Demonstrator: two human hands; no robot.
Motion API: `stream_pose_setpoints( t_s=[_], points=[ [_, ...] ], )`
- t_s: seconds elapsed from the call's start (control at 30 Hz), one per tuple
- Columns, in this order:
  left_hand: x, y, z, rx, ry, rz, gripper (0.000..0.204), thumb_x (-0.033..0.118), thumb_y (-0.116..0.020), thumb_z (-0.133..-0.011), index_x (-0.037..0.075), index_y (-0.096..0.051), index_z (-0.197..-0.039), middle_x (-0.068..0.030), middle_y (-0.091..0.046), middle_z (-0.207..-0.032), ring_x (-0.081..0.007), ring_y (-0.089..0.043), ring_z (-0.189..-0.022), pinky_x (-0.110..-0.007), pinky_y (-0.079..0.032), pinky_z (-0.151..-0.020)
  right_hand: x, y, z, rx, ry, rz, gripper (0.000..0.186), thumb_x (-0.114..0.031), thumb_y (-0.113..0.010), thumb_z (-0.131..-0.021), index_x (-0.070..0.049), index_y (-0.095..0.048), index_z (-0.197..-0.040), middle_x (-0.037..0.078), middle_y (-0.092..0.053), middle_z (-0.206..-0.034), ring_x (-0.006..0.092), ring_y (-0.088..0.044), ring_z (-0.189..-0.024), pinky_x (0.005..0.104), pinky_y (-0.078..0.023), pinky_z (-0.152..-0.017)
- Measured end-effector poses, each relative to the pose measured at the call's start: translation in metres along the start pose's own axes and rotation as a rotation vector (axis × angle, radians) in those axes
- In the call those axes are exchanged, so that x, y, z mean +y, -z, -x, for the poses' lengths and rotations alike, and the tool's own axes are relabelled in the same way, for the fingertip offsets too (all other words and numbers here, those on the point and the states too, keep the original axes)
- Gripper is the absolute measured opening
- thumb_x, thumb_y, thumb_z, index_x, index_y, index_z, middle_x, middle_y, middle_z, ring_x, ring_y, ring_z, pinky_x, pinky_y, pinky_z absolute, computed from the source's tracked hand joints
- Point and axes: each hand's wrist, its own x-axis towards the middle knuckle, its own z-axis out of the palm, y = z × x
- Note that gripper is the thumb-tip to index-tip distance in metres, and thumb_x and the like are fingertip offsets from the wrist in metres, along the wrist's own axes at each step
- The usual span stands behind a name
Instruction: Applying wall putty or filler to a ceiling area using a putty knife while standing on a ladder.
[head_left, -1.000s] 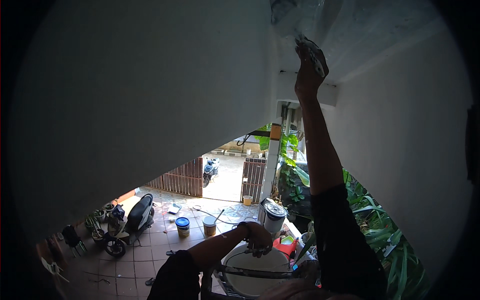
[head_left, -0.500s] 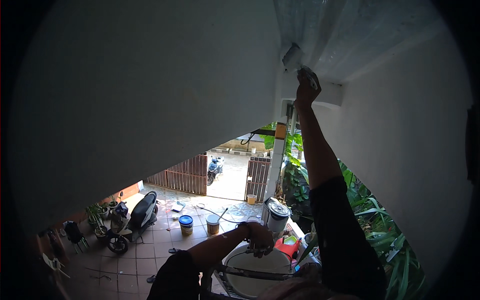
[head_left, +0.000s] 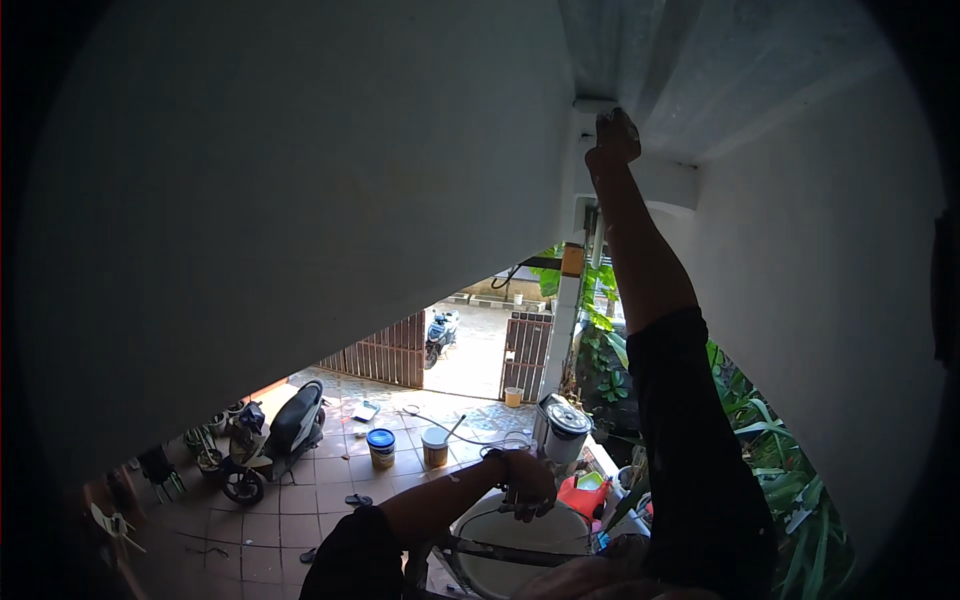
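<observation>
Overhead, my right hand (head_left: 618, 137) is closed round the handle of a wide paintbrush (head_left: 596, 104). Its flat head is edge-on at the corner where the white wall (head_left: 350, 180) meets the pale ceiling (head_left: 740, 80); contact is hard to tell in the shade. Pale smears mark the fingers. Low in the middle, my left hand (head_left: 528, 487) is closed at the rim of a big white bucket (head_left: 575, 525), apparently round its thin wire handle. Pale liquid seems to fill the bucket, which stands behind a dark ladder bar (head_left: 510, 550).
Far below on the tiled floor stand a blue-lidded pail (head_left: 381, 447), a white pail with a stick (head_left: 436, 446) and a parked scooter (head_left: 285, 430). A lidded bin (head_left: 563, 428) and a red item (head_left: 582, 497) lie beyond the bucket. Leafy plants (head_left: 770, 440) line the right.
The view has shifted slightly, so the floor things sit further right. My right hand has turned the brush, whose broad face showed before and is now edge-on. My left hand stays at the bucket.
</observation>
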Motion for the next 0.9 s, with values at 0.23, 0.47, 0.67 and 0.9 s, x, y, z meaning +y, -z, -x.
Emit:
stream_pose_setpoints(
  t_s=[0.23,0.47,0.67,0.9],
  points=[
    [-0.002,-0.002,0.01,-0.007,0.006,0.249,0.021,0.014,-0.065,-0.078,0.007,-0.06,-0.098,-0.008,-0.069,-0.088,-0.0151,-0.065,-0.071,-0.029,-0.051,-0.051,-0.124,-0.029,0.073,-0.056,0.065,-0.242,0.024,-0.013,-0.059,-0.085,0.002,-0.055,-0.104,0.013,-0.059,-0.097,0.0236,-0.061,-0.089,0.0299,-0.052,-0.073],
    [-0.021,-0.001,-0.003,-0.03,-0.059,0.24,0.023,0.015,-0.068,-0.077,0.004,-0.06,-0.096,-0.0092,-0.068,-0.086,-0.0161,-0.065,-0.071,-0.03,-0.051,-0.05,-0.277,-0.021,0.121,-0.447,-0.007,-0.638,0.031,-0.015,-0.052,-0.092,0.006,-0.046,-0.113,0.015,-0.053,-0.108,0.0243,-0.056,-0.104,0.0341,-0.043,-0.101],
    [-0.008,0.002,0.0,-0.005,-0.093,0.154,0.017,0.018,-0.06,-0.082,0.006,-0.061,-0.094,-0.0093,-0.069,-0.085,-0.0162,-0.066,-0.071,-0.029,-0.052,-0.052,-0.257,0.007,0.127,-0.353,0.052,-0.567,0.029,-0.013,-0.046,-0.094,0.007,-0.044,-0.115,0.021,-0.054,-0.113,0.0301,-0.053,-0.111,0.0389,-0.04,-0.104],
    [0.003,0.002,-0.001,-0.037,0.131,0.351,0.017,0.017,-0.058,-0.083,0.006,-0.062,-0.095,-0.0087,-0.069,-0.083,-0.0154,-0.066,-0.07,-0.028,-0.05,-0.049,-0.108,0.05,0.077,-0.121,0.316,-0.211,0.013,-0.012,-0.052,-0.091,0.0,-0.054,-0.095,0.01,-0.056,-0.092,0.0203,-0.059,-0.09,0.0299,-0.05,-0.088]
  ],
)
